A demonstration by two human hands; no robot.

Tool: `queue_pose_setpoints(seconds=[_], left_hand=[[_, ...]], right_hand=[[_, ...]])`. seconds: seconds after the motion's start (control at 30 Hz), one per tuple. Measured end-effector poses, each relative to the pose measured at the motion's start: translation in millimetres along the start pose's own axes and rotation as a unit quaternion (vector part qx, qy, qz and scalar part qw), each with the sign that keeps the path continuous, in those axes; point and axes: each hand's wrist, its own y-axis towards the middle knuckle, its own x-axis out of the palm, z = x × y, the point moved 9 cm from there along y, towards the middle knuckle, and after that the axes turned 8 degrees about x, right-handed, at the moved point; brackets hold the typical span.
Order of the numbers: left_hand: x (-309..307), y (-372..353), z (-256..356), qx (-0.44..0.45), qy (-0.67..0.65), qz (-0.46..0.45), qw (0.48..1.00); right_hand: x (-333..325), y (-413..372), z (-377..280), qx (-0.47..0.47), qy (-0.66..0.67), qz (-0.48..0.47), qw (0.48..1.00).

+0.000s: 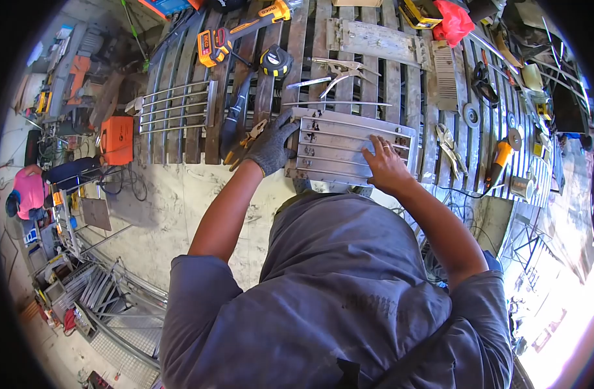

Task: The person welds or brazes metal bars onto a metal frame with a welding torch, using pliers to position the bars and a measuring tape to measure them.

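Observation:
A flat metal plate with several thin rods across it (339, 148) lies at the front edge of the slatted workbench. My left hand (271, 146), in a grey glove, is at the plate's left end, its fingers partly hidden and bent around the edge. Beside that glove lie orange-handled pliers (247, 139). My right hand (386, 165) is bare, with a ring, and rests with spread fingers on the rods near the plate's right side. Locking pliers (342, 73) and a loose rod (336, 104) lie just beyond the plate.
On the slatted bench (428, 123) are a rod grille (177, 109), a tape measure (275, 61), a yellow power tool (213, 47), more locking pliers (450, 149) and an angle grinder (501, 159). An orange case (117, 141) stands left. Another person in pink (31, 192) is far left.

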Motion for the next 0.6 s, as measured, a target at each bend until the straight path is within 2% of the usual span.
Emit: queue_pose_setpoints(seconds=[0.17, 0.27, 0.4, 0.5, 0.6], left_hand=[[6.4, 1.6, -6.6, -0.007, -0.003, -0.001, 1.0], [-3.6, 7.9, 6.2, -0.043, 0.006, -0.038, 0.998], [-3.6, 4.0, 0.4, 0.002, 0.024, -0.045, 0.999], [-6.3, 0.5, 1.9, 0.03, 0.042, -0.025, 0.998], [-4.1, 7.4, -8.3, 0.047, 0.004, 0.019, 0.999]], right_hand=[[-2.1, 0.4, -2.7, -0.011, -0.007, 0.008, 1.0], [-1.4, 1.0, -2.5, -0.008, 0.001, -0.013, 1.0], [0.1, 2.2, -3.2, 0.009, -0.009, -0.032, 0.999], [5.3, 1.1, -2.5, 0.016, -0.03, -0.025, 0.999], [4.5, 3.2, -10.4, 0.031, -0.05, -0.028, 0.998]])
